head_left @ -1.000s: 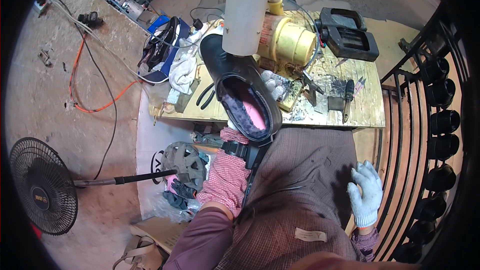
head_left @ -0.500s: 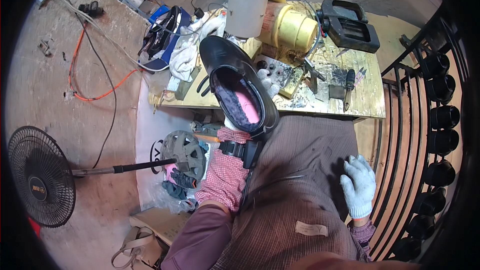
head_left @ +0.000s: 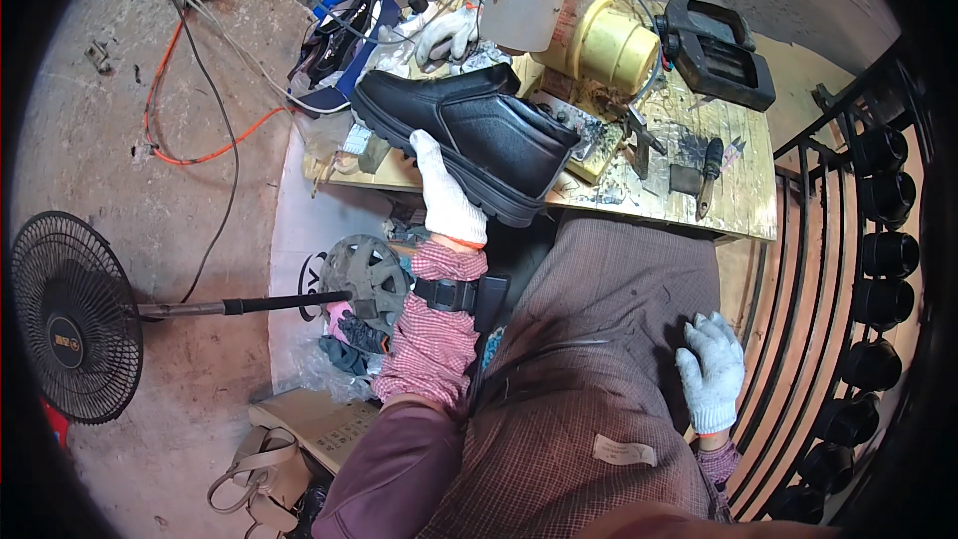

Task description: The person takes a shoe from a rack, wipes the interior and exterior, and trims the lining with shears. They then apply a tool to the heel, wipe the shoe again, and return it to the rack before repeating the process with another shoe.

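Over the near left part of the yellow workbench, my left hand (head_left: 447,202), in a white knit glove, grips a black leather shoe (head_left: 479,125) by its sole. The shoe lies tilted on its side, toe to the far left and heel to the near right, with its outer side and thick treaded sole showing. Most of the left fingers are hidden behind the shoe. My right hand (head_left: 712,371), gloved too, rests by the right side of my brown apron (head_left: 599,359), fingers loosely stretched and nothing in them.
A yellow motor (head_left: 604,45) and a pale upright cylinder stand on the workbench (head_left: 743,195). A black-handled tool (head_left: 711,175) lies at its right. Along the right runs a black metal rack (head_left: 798,289) with several black shoes. A black fan (head_left: 75,329) stands at left; a cardboard box (head_left: 314,424) sits below.
My left hand has turned the shoe from opening facing me to lying sideways, toe swung left. My right hand has hardly moved.
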{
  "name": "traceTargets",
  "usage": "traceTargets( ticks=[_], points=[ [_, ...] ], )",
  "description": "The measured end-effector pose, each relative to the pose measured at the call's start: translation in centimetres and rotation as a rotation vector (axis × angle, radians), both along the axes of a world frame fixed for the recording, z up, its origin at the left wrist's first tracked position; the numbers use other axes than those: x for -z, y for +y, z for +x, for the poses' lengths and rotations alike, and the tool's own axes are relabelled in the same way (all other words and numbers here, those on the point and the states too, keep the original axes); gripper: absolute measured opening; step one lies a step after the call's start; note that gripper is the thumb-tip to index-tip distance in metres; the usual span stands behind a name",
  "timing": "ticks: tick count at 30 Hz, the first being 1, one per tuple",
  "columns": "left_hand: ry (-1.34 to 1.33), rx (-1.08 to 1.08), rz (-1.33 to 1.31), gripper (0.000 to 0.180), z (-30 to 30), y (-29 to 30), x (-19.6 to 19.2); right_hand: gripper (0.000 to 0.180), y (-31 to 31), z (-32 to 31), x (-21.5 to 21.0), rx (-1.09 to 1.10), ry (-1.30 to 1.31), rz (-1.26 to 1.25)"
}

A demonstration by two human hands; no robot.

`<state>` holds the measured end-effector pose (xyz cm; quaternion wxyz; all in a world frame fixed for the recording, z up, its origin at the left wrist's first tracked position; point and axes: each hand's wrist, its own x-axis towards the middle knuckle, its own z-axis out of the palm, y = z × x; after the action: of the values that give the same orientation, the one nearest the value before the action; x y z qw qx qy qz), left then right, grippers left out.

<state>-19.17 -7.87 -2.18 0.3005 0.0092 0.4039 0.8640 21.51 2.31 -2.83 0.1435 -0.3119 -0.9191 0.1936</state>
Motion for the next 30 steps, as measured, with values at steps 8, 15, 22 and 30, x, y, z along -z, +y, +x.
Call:
traceTargets(
  ticks=[8, 15, 22, 30],
  points=[
    [0.249, -0.353, -0.331, 0.108, -2.0, 3.4, -4.1, 0.033, 1.3, -0.7, 0.5, -0.012, 0.004, 0.004],
    [0.408, -0.415, -0.477, 0.112, -2.4, 6.6, -7.8, 0.035, 2.1, -1.9, -0.1, -0.041, -0.002, 0.007],
    [0.362, -0.337, -0.281, 0.1, 0.4, 4.0, -4.8, 0.051, 8.5, -6.5, 2.1, 0.11, 0.139, 0.016],
    [-0.244, 0.171, -0.164, 0.061, 12.8, -7.4, 1.9, 0.076, 15.0, -14.6, 7.1, 0.292, -0.276, 0.224]
  ],
)
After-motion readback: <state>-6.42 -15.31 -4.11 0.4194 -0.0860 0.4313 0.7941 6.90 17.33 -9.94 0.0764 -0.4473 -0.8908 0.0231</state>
